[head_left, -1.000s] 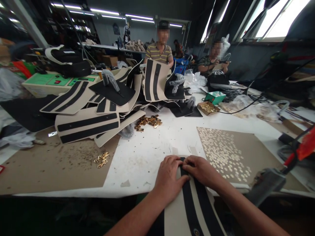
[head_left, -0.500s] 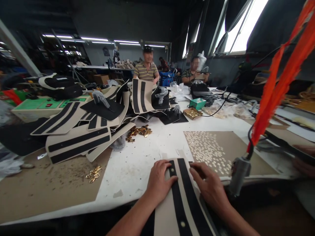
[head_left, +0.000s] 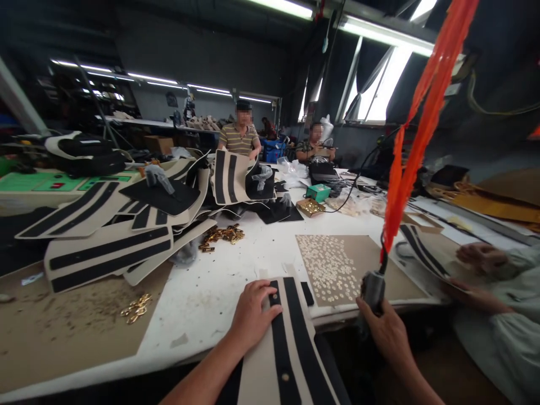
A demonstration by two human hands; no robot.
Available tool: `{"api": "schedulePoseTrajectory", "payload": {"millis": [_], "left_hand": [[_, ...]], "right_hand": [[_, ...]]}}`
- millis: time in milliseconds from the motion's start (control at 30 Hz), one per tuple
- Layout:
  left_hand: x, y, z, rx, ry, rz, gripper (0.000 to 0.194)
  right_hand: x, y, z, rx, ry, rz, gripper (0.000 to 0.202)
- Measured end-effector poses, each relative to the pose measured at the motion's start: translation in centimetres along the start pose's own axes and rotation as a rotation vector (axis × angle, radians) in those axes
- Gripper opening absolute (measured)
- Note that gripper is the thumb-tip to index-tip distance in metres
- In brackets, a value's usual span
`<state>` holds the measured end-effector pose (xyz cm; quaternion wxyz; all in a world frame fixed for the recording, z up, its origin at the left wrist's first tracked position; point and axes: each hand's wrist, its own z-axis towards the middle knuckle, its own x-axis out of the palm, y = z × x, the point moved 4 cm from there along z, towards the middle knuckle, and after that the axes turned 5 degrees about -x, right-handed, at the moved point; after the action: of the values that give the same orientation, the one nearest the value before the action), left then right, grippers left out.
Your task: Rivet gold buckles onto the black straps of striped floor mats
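Tabletop (head_left: 206, 295), left hand (head_left: 252, 313) on panel (head_left: 290, 344)

Striped panel (head_left: 290, 343) cut off below; orange ribbon (head_left: 425, 124), above.

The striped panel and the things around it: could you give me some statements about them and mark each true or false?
1. The left hand rests on the striped panel. True.
2. Both hands are on the panel. False: the right hand holds the grey tool.
3. Small rings lie scattered on a brown sheet. True.
4. The panel's stripes are red. False: the stripes are black.
5. The gold clasps lie on the other brown sheet. True.
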<state>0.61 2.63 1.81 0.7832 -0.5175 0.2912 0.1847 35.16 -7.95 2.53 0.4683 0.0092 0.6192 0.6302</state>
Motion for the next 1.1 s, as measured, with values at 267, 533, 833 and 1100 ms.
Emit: {"api": "schedulePoseTrajectory", "payload": {"millis": [267,533,833,1100], "left_hand": [[0.0,-0.2,-0.1,-0.074,0.017,-0.032,0.037],[0.1,0.2,-0.8,-0.086,-0.003,-0.091,0.044],[-0.1,0.1,-0.5,-0.109,0.064,-0.124,0.043],[-0.1,0.0,-0.3,-0.112,0.089,-0.114,0.044]], "right_hand": [[2.8,10.0,-2.2,-0.027,0.152,0.626,0.046],[13.9,18.2,-1.5,-0.223,0.393,0.864,0.035],[17.4,18.0,-1.4,-0.362,0.466,0.766,0.034],[17.6,17.5,-1.2,-0.381,0.443,0.799,0.027]]}}
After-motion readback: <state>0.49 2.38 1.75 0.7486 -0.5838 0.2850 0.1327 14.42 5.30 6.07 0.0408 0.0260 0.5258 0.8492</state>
